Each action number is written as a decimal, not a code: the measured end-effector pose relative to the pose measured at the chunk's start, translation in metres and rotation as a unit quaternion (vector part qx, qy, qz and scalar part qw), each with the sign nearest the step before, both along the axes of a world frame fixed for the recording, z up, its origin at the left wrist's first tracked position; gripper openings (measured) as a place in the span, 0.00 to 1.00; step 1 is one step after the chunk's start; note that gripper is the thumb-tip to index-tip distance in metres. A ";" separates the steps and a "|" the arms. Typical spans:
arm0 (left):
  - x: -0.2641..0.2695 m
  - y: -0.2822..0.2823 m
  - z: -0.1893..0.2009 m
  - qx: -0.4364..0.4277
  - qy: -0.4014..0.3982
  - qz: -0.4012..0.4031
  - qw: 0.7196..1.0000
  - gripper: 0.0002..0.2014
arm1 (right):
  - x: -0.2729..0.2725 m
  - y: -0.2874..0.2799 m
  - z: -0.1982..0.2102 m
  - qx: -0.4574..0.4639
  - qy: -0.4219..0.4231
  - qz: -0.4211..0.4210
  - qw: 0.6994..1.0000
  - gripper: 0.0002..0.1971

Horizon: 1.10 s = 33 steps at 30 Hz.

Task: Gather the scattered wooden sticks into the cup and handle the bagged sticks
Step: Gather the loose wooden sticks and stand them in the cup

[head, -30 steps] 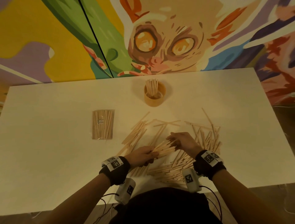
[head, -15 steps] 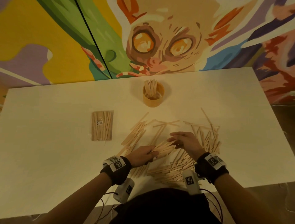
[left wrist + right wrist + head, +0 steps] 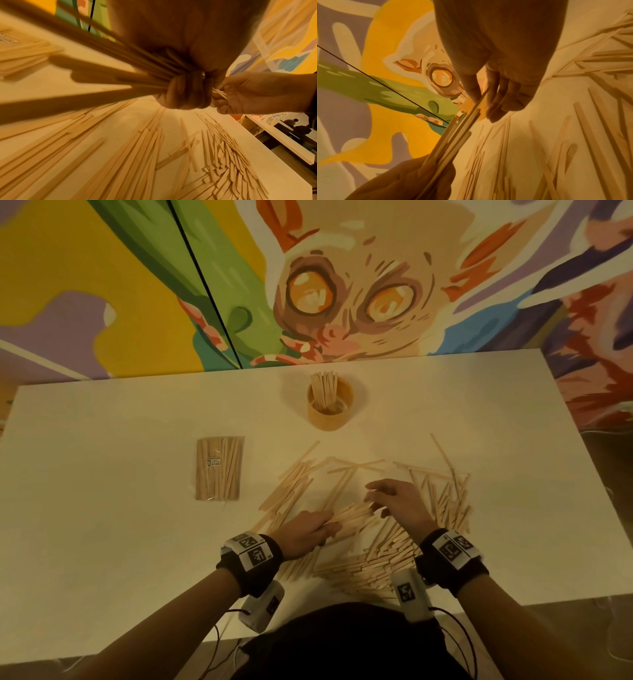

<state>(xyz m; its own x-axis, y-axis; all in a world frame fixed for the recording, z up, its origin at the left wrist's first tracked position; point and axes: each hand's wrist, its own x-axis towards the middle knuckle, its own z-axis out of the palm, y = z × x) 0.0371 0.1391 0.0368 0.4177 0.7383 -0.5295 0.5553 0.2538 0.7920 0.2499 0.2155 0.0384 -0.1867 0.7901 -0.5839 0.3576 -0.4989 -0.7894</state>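
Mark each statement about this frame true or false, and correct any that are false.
1. The left hand grips a bundle of sticks. True.
2. The cup is empty. False: several sticks stand in it.
3. The bagged sticks lie flat on the table, apart from both hands. True.
4. The right hand is at the cup. False: it is at the free end of the bundle, fingers touching the stick tips.
5. All loose sticks are gathered. False: many scattered sticks lie on the table.
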 end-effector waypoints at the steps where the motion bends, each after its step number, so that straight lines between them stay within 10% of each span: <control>1: -0.001 -0.001 0.000 0.000 0.000 0.000 1.000 0.13 | 0.001 0.000 0.001 -0.005 0.005 0.006 1.000 0.06; 8: 0.003 0.001 0.001 -0.001 -0.001 -0.005 1.000 0.12 | -0.021 -0.020 0.008 -0.033 0.021 0.100 0.994 0.21; 33: 0.012 0.029 -0.006 0.100 0.141 0.003 0.985 0.34 | -0.046 -0.016 0.004 -0.105 0.167 -0.063 0.978 0.04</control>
